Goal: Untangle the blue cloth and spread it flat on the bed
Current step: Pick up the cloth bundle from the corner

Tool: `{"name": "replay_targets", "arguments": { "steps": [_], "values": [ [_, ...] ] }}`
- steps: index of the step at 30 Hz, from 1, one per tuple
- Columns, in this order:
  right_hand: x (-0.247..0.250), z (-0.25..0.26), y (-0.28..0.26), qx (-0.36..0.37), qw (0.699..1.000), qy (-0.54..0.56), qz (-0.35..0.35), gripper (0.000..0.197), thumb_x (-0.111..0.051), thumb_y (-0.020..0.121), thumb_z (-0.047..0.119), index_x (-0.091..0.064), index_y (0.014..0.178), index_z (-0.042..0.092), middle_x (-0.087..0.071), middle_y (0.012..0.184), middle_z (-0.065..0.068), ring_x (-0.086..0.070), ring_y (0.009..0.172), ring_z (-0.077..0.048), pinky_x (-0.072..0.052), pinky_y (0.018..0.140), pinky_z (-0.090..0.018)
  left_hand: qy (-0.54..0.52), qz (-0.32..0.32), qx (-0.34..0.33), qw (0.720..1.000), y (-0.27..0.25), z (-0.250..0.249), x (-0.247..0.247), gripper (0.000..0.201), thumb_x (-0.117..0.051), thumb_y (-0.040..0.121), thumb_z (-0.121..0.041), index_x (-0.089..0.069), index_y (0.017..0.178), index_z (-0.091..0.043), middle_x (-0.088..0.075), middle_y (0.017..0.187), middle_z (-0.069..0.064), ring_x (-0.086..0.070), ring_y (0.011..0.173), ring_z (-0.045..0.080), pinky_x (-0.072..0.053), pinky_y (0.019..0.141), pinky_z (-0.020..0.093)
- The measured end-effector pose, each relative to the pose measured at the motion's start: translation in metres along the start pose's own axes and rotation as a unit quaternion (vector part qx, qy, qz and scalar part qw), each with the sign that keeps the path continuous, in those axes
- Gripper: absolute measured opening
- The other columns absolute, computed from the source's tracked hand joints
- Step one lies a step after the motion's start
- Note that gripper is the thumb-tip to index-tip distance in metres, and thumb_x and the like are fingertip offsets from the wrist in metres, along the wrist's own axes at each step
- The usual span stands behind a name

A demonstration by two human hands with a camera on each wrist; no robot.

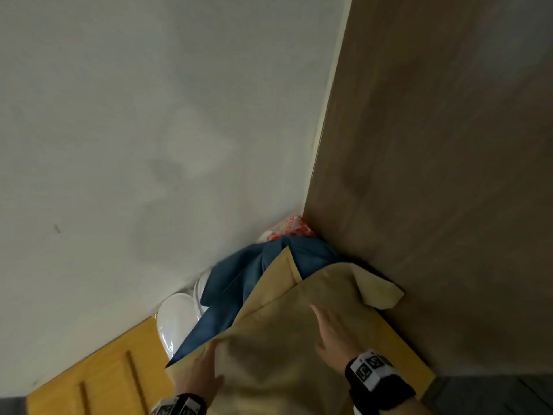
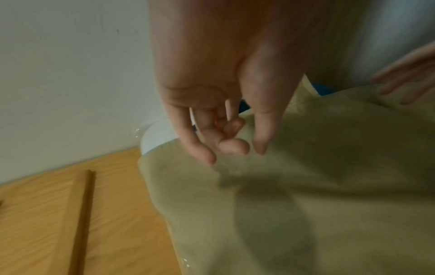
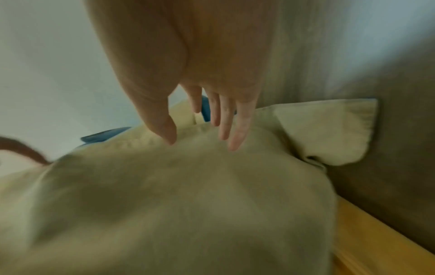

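Leftmost, a yellow wooden board (image 1: 98, 372) lies along the white wall (image 1: 119, 115), with white plastic-wrapped items (image 1: 175, 319) at its far end. Next comes the left hand (image 1: 199, 371), fingers loosely extended on the near left edge of a tan cloth (image 1: 278, 339); the left wrist view shows nothing pinched between them, so it reads as open. The blue cloth (image 1: 239, 283) lies beyond both hands, bunched in the corner and partly buried under the tan cloth, its visible length running from the near left up toward the corner. Further right, the right hand (image 1: 332, 336) lies flat on the tan cloth with straight, spread fingers, holding nothing. A brown wooden panel (image 1: 449, 175) closes the right side. The left hand looks nearer the blue cloth's exposed lower edge, so I judge it better placed to reach forward for it, once the tan cloth is moved aside.
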State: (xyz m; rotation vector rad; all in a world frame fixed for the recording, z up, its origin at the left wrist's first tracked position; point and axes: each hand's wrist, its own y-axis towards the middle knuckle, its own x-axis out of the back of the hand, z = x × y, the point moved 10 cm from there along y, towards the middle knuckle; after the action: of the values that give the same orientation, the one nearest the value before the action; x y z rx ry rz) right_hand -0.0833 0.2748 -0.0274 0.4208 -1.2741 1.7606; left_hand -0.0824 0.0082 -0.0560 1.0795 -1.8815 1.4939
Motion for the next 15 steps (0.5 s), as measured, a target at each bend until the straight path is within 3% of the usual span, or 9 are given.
{"name": "replay_targets", "arguments": {
  "steps": [2, 3, 5, 7, 8, 10, 13, 15],
  "values": [
    [0.000, 0.021, 0.011, 0.037, 0.999, 0.014, -0.016, 0.077, -0.051, 0.091, 0.014, -0.002, 0.149, 0.027, -0.008, 0.159, -0.002, -0.011, 0.146, -0.019, -0.020, 0.119, -0.035, -0.031, -0.024, 0.015, 0.999, 0.007, 0.006, 0.008, 0.084, -0.057, 0.088, -0.029, -0.002, 0.149, -0.016, -0.061, 0.125, 0.008, -0.062, 0.105, 0.022, -0.051, 0.088, 0.030],
    [-0.001, 0.032, 0.015, 0.055, 0.998, 0.002, -0.019, 0.077, -0.051, 0.091, 0.014, -0.003, 0.149, 0.028, -0.008, 0.159, -0.003, -0.012, 0.146, -0.020, -0.021, 0.118, -0.035, -0.030, -0.015, 0.033, 0.999, 0.007, 0.011, 0.009, 0.085, -0.058, 0.087, -0.031, -0.002, 0.149, -0.015, -0.064, 0.117, 0.007, -0.065, 0.097, 0.023, -0.053, 0.084, 0.030],
    [-0.004, 0.051, 0.023, 0.085, 0.996, -0.022, -0.024, 0.078, -0.053, 0.090, 0.014, -0.002, 0.149, 0.028, -0.007, 0.159, -0.003, -0.012, 0.146, -0.022, -0.023, 0.117, -0.037, -0.020, 0.021, 0.064, 0.998, 0.009, 0.017, 0.005, 0.071, -0.058, 0.086, -0.034, -0.022, 0.144, -0.014, -0.064, 0.096, 0.001, -0.064, 0.077, 0.020, -0.056, 0.076, 0.030],
    [-0.008, 0.065, 0.028, 0.115, 0.992, -0.054, -0.021, 0.084, -0.056, 0.088, 0.015, 0.000, 0.148, 0.029, -0.005, 0.159, -0.001, -0.011, 0.146, -0.023, -0.021, 0.118, -0.041, -0.020, 0.055, 0.061, 0.996, 0.005, 0.010, 0.000, 0.045, -0.056, 0.086, -0.033, -0.046, 0.126, -0.015, -0.059, 0.085, -0.001, -0.059, 0.068, 0.017, -0.057, 0.072, 0.029],
    [-0.009, 0.073, 0.030, 0.136, 0.988, -0.074, -0.020, 0.089, -0.059, 0.086, 0.015, 0.003, 0.148, 0.029, -0.003, 0.159, -0.001, -0.009, 0.146, -0.023, -0.017, 0.119, -0.042, -0.038, 0.042, 0.043, 0.997, 0.003, 0.004, 0.002, 0.031, -0.054, 0.087, -0.032, -0.052, 0.115, -0.018, -0.059, 0.082, -0.002, -0.059, 0.067, 0.016, -0.056, 0.071, 0.028],
    [-0.015, 0.090, 0.031, 0.192, 0.972, -0.133, -0.006, 0.100, -0.067, 0.081, 0.018, 0.007, 0.148, 0.029, 0.001, 0.159, -0.002, 0.001, 0.146, -0.026, -0.009, 0.118, -0.046, -0.091, -0.006, 0.006, 0.996, -0.001, -0.012, 0.018, 0.004, -0.051, 0.087, -0.030, -0.050, 0.092, -0.031, -0.059, 0.078, -0.007, -0.058, 0.067, 0.010, -0.049, 0.065, 0.024],
    [-0.025, 0.091, 0.036, 0.200, 0.946, -0.251, 0.053, 0.103, -0.071, 0.077, 0.028, 0.004, 0.148, 0.024, -0.013, 0.156, -0.008, 0.000, 0.144, -0.035, -0.003, 0.115, -0.057, -0.141, -0.118, -0.072, 0.980, -0.008, -0.045, 0.064, 0.024, -0.056, 0.085, -0.029, -0.039, 0.072, -0.040, -0.059, 0.071, -0.012, -0.056, 0.067, 0.000, -0.042, 0.059, 0.019],
    [-0.015, 0.078, 0.040, 0.159, 0.940, -0.294, 0.072, 0.073, -0.064, 0.082, 0.027, -0.023, 0.142, 0.018, -0.038, 0.143, -0.011, -0.019, 0.139, -0.037, -0.001, 0.114, -0.061, -0.143, -0.180, -0.113, 0.967, -0.014, -0.069, 0.101, 0.025, -0.057, 0.085, -0.028, -0.038, 0.074, -0.041, -0.058, 0.071, -0.016, -0.055, 0.066, 0.002, -0.040, 0.057, 0.016]
  ]
}}
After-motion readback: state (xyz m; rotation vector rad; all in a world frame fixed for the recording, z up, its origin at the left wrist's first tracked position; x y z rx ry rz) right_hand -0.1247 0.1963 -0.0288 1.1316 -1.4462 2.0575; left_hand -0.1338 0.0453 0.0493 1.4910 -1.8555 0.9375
